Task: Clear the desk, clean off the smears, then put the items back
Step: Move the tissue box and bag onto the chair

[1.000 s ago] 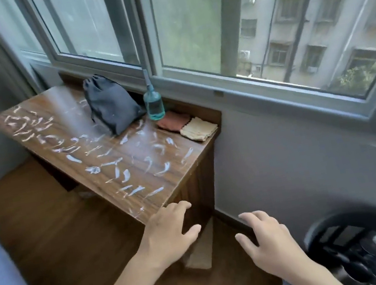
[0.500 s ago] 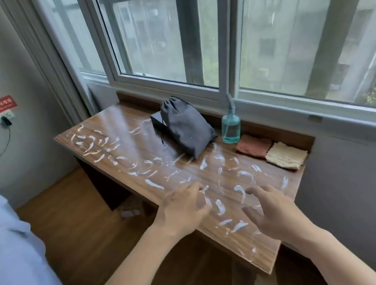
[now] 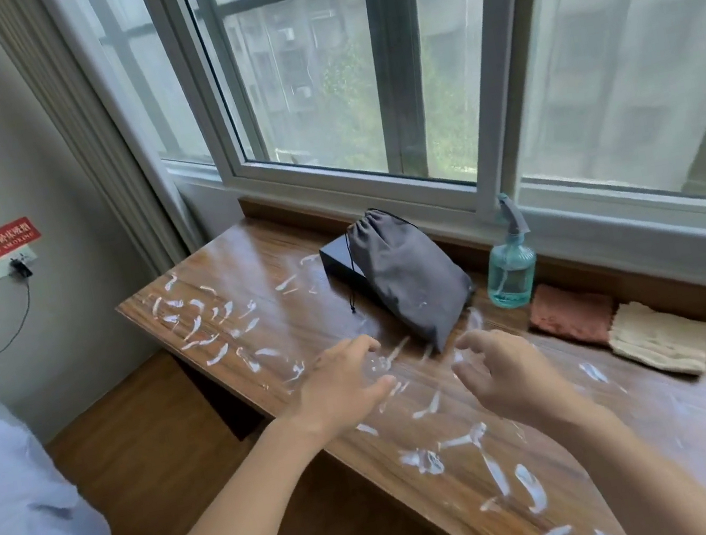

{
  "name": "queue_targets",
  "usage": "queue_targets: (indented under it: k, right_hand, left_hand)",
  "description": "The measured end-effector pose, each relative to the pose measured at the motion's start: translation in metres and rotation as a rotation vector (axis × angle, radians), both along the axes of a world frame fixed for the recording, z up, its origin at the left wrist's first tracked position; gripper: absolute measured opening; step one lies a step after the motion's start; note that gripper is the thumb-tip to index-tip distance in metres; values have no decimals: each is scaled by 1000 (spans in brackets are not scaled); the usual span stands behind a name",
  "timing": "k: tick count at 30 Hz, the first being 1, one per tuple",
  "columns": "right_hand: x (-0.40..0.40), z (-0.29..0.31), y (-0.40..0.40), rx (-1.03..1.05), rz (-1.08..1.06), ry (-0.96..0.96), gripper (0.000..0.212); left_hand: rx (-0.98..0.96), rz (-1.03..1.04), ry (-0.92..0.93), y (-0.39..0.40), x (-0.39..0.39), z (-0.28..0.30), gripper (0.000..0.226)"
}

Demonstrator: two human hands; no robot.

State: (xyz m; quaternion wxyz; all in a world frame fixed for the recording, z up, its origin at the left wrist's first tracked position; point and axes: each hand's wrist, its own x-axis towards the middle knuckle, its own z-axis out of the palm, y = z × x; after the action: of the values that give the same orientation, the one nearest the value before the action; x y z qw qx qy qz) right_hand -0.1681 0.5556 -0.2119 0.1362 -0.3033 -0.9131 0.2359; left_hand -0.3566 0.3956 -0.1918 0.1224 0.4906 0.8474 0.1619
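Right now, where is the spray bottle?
The spray bottle stands at the desk's back edge under the window, between the grey pouch and pink cloth.

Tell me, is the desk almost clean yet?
Not yet. Nothing looks done: white smears cover the desk, and the grey bag, spray bottle and two cloths sit on it. Both hands, left and right, are empty above it. Clearing, wiping and returning remain.

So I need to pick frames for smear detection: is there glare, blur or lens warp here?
Head view: window glare washes over the far part of the desk, dimming smears there; both the left hand and right hand are slightly motion-blurred; wide-angle warp bends the window frame; near smears read clearly.
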Motion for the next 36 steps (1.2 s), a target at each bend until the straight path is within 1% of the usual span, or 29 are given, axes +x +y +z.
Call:
queue_targets:
  k: [4,7,11,13,16,18,21,25,28,33,34,36]
  right_hand:
    - [-76,0,29,-50,-49,119,17]
    - [-122,1,49,-67,-61,148,18]
    - [-170,-1,77,-23,-103,131,27]
    - [-191,-3,88,0,-147,101,39]
    - [-220,-8,100,17,-187,-19,62]
    - [-238,-11,103,31,-215,-105,66]
    - [-258,-16,101,46,-270,-148,57]
    - [-272,-20,94,60,-366,-108,26]
    - [-277,-19,89,98,-469,-75,13]
    - [-265,-7,85,160,-638,-7,10]
    - [-260,-4,84,164,-647,3,11]
    - [-251,-1,83,166,-636,25,14]
  left_hand:
    - [-10,-7,2,25,-70,-1,51]
    - [-22,-25,18,42,-116,-1,48]
    - [-34,-55,18,66,-167,-3,47]
    - [-47,-89,26,78,-192,-8,46]
    - [-54,-178,-4,98,-229,-17,45]
    - [-48,-230,-4,115,-255,-25,47]
    - [-61,-320,27,142,-292,-38,53]
    - [-93,-468,123,179,-331,-56,61]
    - [-115,-567,197,206,-341,-63,65]
    - [-169,-700,366,242,-340,-69,72]
    - [-183,-732,392,247,-338,-71,69]
    - [-197,-782,429,258,-337,-72,56]
